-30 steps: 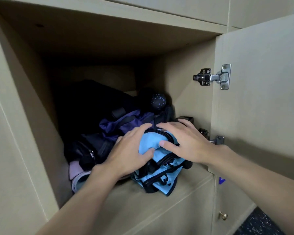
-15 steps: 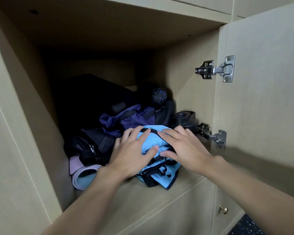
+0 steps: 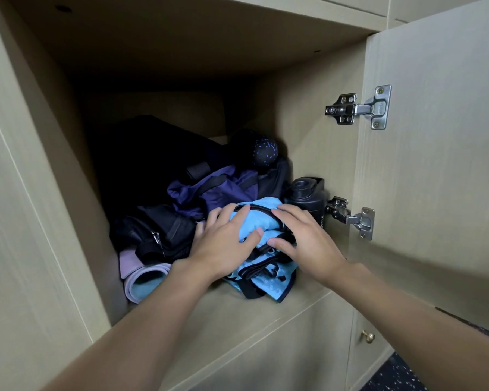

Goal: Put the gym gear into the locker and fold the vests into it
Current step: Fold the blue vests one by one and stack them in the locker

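Observation:
A folded light-blue vest with black trim (image 3: 266,280) lies at the front of the open locker (image 3: 266,314), on its shelf floor. My left hand (image 3: 223,244) and my right hand (image 3: 302,241) both press flat on top of the vest, fingers straight and spread. Behind it sit a purple vest (image 3: 209,190), a dark bag (image 3: 153,165) with black straps, and a black ball with blue dots (image 3: 264,153). A rolled pink and teal mat (image 3: 144,280) lies at the front left. A black bottle (image 3: 308,198) stands against the right wall.
The locker door (image 3: 435,165) stands open on the right, held by two metal hinges (image 3: 359,108). A lower cabinet door with a small brass knob (image 3: 368,336) is below. Dark speckled floor (image 3: 393,376) shows at the bottom right.
Both hands have pushed the blue vest deeper into the locker, toward the purple vest. The black bottle, hidden by my right hand before, now shows at the right wall.

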{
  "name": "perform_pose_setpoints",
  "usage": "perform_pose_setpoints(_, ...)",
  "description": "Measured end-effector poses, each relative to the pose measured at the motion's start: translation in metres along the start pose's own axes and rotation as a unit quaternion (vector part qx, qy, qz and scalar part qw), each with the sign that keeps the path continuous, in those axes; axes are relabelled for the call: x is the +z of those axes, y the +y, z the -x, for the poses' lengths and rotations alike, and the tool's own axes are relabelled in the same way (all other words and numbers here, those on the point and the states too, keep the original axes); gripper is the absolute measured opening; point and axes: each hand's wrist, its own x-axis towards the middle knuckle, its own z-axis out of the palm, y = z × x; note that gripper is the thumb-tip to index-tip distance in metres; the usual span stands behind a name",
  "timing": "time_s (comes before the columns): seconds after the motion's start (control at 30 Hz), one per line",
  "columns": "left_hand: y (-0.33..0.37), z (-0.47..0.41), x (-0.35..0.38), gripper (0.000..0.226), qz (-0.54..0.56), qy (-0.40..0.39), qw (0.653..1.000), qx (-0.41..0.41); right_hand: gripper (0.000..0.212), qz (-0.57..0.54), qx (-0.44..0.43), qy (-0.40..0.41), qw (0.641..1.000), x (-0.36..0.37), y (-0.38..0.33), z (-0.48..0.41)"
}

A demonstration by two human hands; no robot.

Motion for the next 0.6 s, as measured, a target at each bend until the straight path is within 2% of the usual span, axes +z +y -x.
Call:
perform_pose_setpoints(0.23,0.005,-0.005,-0.001,0.064,-0.027,-0.020,0.999,-0.016,0.067,-0.042,0.050,0.005,0.998,0.012,-0.007,0.002)
perform_pose_setpoints(0.6,0.014,0.001,-0.018,0.064,-0.016,0.017,1.000,-0.007,0.065,-0.007,0.038,0.017,0.999,-0.011,-0.016,0.012)
